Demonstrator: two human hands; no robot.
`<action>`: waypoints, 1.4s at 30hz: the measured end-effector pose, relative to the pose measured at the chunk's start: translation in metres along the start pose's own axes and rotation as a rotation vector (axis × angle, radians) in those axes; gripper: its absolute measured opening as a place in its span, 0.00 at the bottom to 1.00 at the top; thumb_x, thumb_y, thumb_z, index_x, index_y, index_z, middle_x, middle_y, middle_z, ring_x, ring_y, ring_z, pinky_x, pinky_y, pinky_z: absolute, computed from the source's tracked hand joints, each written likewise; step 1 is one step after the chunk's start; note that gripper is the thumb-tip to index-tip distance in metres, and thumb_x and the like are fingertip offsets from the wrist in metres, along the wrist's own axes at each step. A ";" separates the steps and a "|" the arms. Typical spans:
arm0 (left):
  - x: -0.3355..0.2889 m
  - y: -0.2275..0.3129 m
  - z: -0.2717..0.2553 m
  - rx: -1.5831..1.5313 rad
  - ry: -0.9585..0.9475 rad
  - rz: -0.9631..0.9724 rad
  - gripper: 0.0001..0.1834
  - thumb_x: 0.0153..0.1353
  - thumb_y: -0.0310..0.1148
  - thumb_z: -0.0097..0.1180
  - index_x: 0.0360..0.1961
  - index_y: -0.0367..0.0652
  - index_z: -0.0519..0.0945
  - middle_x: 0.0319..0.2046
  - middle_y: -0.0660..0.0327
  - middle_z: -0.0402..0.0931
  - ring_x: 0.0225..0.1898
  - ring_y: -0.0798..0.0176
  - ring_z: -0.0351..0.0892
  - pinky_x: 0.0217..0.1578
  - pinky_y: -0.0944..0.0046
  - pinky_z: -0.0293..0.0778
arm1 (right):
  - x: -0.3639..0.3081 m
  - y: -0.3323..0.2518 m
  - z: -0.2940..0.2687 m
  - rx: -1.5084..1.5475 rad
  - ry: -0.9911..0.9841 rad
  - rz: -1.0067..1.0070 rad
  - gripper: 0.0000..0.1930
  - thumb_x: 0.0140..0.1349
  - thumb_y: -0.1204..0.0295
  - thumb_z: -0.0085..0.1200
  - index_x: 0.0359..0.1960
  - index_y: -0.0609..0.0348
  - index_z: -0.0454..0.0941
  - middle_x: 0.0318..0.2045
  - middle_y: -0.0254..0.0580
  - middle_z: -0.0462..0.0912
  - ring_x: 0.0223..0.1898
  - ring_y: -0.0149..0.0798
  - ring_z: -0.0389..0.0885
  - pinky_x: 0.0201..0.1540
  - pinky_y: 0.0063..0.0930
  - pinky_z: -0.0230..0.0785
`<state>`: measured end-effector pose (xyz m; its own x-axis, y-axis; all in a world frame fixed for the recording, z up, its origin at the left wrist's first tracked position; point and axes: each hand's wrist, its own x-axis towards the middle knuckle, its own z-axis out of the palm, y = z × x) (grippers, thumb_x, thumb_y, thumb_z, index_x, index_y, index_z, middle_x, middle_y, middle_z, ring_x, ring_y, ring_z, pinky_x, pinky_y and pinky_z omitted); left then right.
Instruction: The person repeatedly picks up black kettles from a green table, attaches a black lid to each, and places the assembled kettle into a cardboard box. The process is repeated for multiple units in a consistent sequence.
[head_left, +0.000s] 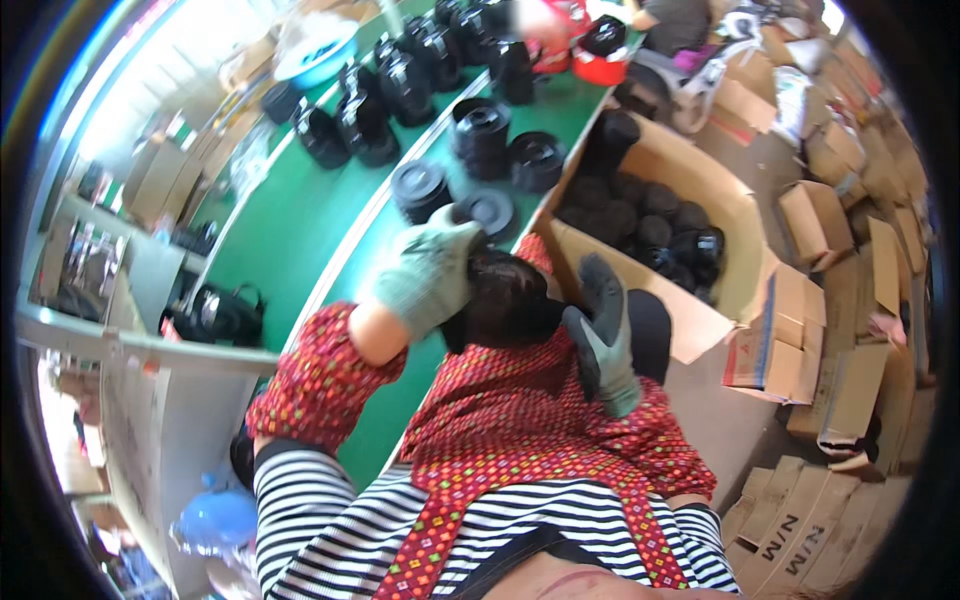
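A glossy black rounded plastic housing (510,300) is held over my lap, in front of the red patterned apron. My left hand (425,275), in a pale green knit glove, is closed at its upper left edge; the fingertips are partly hidden. On the other side, my right hand (605,340), in a grey-and-green glove, has its fingers stretched out next to the housing. Whether the right fingers touch it I cannot tell. Just beyond the left hand, a flat black disc (487,213) and a stack of round black lids (420,188) lie on the green bench.
The green bench (265,240) carries several glossy black housings (405,85) and stacked black rings (480,130). An open cardboard box (735,270) of black round parts stands at my right. A blue basin (320,58) and red container (598,68) are farther off. Flattened cartons (800,520) lie right.
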<state>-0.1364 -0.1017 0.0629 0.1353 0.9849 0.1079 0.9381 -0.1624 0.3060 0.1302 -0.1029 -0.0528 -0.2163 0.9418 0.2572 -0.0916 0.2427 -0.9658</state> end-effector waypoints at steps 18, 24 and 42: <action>-0.008 -0.005 -0.007 -0.139 -0.198 0.623 0.44 0.34 0.47 0.84 0.60 0.59 0.87 0.83 0.41 0.47 0.82 0.24 0.43 0.75 0.24 0.51 | 0.025 -0.094 -0.013 -0.742 -0.619 -0.314 0.39 0.45 0.63 0.78 0.63 0.48 0.79 0.72 0.69 0.65 0.70 0.68 0.70 0.70 0.57 0.67; 0.011 -0.005 0.003 -0.216 -0.182 0.777 0.33 0.38 0.53 0.83 0.48 0.52 0.90 0.81 0.40 0.50 0.81 0.22 0.45 0.74 0.21 0.50 | 0.023 -0.093 0.001 -0.817 -0.582 -0.309 0.28 0.49 0.63 0.73 0.54 0.49 0.83 0.71 0.73 0.66 0.69 0.69 0.71 0.67 0.59 0.68; -0.025 0.022 0.033 -0.484 0.415 0.335 0.64 0.30 0.46 0.90 0.71 0.39 0.69 0.62 0.47 0.72 0.63 0.37 0.71 0.65 0.37 0.68 | -0.008 -0.024 -0.034 0.381 -0.088 0.429 0.35 0.77 0.58 0.54 0.80 0.58 0.60 0.69 0.46 0.74 0.68 0.42 0.74 0.71 0.40 0.69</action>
<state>-0.1081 -0.1283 0.0354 0.1688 0.7893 0.5904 0.6075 -0.5550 0.5682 0.1670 -0.1081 -0.0331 -0.3899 0.9106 -0.1373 -0.3174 -0.2728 -0.9082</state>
